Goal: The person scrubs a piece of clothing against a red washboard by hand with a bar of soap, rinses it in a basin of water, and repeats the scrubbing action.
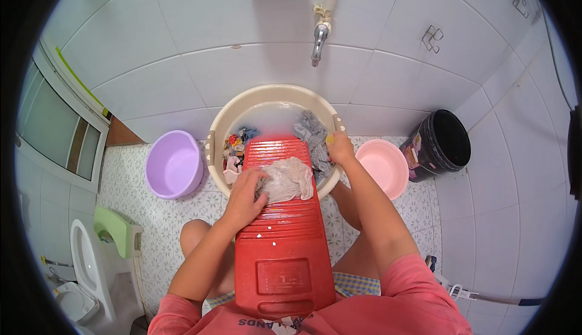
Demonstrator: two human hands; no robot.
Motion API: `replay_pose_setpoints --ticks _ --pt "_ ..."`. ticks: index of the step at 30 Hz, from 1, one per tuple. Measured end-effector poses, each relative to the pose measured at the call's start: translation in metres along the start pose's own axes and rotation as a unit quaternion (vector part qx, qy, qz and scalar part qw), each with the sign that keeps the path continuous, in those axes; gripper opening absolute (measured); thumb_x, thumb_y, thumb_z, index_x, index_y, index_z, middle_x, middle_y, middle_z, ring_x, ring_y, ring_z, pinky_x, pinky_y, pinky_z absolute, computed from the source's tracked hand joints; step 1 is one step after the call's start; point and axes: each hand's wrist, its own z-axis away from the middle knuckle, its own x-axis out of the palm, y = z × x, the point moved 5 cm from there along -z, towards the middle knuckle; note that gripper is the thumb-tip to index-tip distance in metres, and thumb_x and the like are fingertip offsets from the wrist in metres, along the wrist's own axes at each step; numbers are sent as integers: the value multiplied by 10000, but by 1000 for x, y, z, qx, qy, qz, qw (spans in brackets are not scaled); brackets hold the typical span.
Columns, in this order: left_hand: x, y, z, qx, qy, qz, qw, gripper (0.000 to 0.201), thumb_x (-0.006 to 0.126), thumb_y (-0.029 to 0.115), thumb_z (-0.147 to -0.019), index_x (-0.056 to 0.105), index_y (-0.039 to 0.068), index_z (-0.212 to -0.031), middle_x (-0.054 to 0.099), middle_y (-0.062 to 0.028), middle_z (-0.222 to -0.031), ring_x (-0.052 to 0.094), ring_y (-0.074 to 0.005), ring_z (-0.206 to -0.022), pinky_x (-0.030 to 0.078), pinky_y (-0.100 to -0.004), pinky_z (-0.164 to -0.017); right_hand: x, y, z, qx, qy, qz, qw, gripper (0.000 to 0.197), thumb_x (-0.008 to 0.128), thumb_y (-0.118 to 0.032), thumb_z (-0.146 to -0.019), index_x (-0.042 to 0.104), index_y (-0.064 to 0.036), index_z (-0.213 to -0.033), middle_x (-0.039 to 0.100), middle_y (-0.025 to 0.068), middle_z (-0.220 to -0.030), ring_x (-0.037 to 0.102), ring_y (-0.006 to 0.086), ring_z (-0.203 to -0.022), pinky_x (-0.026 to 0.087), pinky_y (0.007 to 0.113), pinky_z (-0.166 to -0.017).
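A red washboard (284,232) slopes from my lap into a large beige basin (276,92). On its ridges lies a wet, whitish cloth (285,179), bunched up. My left hand (244,197) holds the cloth's left edge, thumb and fingers bent over it. At the basin's right rim, my right hand (341,148) is closed around a small yellow piece (330,139) that looks like a bar of soap, mostly hidden by the fingers. Grey cloth (313,135) hangs in the water beside the board. Multicoloured clothes (237,145) sit in the basin's left part.
A purple basin (174,164) stands to the left, a pink basin (383,168) to the right with a black bucket (445,143) behind it. Above the big basin a metal tap (318,44) juts from the wall. A green stool (115,232) and a toilet (91,262) are at lower left.
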Motion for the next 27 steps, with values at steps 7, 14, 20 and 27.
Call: replay_pose_setpoints --ticks 7,14,20,27 --pt "9 4 -4 20 -18 -70 997 333 663 159 -760 546 67 -1058 491 -175 -1199 459 -353 -1133 359 -419 -960 6 -15 2 -45 -3 113 993 232 560 -112 -782 658 -2 -962 642 245 -935 620 387 -936 503 435 -813" --pt "16 -1 3 14 -33 -111 993 306 637 211 -787 556 82 -1053 504 -135 -1203 461 -325 -1129 347 -419 -950 3 -44 51 -55 25 215 975 219 536 -128 -800 665 19 -898 640 240 -933 621 388 -944 505 430 -811" --pt "17 -2 2 9 -43 -107 993 373 660 270 -782 546 66 -1072 499 -142 -1211 453 -322 -1137 342 -428 -957 12 -31 68 15 -90 123 988 211 520 -120 -784 659 28 -838 651 252 -879 652 344 -866 511 418 -785" --pt "3 -22 2 -93 -44 -106 989 439 729 356 -718 562 47 -982 578 -141 -1015 515 -328 -989 396 -393 -880 7 -59 94 -108 -79 75 988 333 587 -239 -798 593 16 -1012 642 247 -895 639 344 -877 492 423 -779"
